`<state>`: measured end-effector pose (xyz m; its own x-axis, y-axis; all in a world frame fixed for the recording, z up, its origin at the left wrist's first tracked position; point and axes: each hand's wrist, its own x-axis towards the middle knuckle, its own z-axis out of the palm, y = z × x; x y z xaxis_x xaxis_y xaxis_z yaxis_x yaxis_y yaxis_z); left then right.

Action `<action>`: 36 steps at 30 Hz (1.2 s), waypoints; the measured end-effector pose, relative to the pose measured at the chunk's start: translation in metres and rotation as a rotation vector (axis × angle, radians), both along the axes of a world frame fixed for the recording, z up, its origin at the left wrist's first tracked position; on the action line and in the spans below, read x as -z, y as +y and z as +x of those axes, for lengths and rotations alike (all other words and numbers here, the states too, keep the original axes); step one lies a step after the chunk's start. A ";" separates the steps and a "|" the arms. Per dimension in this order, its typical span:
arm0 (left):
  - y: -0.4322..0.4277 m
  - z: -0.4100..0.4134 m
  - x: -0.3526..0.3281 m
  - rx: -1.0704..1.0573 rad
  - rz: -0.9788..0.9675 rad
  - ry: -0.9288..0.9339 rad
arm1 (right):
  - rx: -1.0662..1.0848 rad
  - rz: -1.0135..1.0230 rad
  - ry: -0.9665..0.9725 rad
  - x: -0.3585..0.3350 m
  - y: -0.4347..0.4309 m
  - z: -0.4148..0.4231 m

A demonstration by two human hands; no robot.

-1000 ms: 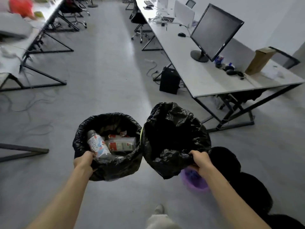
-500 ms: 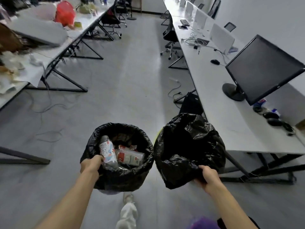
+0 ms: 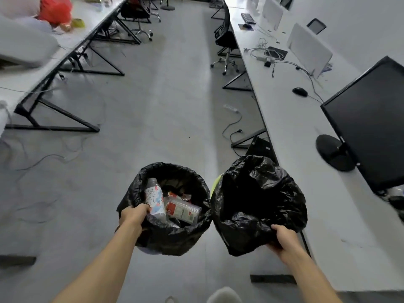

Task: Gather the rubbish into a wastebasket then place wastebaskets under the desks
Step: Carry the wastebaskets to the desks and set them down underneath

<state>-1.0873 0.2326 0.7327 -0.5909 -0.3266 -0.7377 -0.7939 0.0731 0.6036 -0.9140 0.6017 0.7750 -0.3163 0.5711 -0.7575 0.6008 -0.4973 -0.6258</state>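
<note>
Beside the desk (image 3: 295, 149), left hand (image 3: 133, 216) fingers (image 3: 144, 208) curled over left wastebasket (image 3: 175, 237) rim, right hand (image 3: 284, 237) fingers gripping right wastebasket (image 3: 258, 193) liner

Grips with the left hand (image 3: 133, 215) the near rim of the open wastebasket (image 3: 175, 169), with a bottle (image 3: 155, 199) and packets (image 3: 182, 209) inside. Grips with the right hand (image 3: 284, 237) the near edge of the second, liner-covered wastebasket (image 3: 258, 193), just beside the white desk (image 3: 295, 138).

The grey floor (image 3: 166, 119) carried a power strip (image 3: 231, 108) and loose cables (image 3: 228, 127). The right desk (image 3: 290, 136) bore a monitor (image 3: 371, 119) and a mouse (image 3: 300, 92). A red bag (image 3: 55, 9) lay on the left desk (image 3: 13, 84).
</note>
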 end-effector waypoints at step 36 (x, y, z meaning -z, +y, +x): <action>0.355 -0.768 0.170 0.289 -0.105 -0.146 | -0.118 0.066 -0.711 0.167 0.262 -0.654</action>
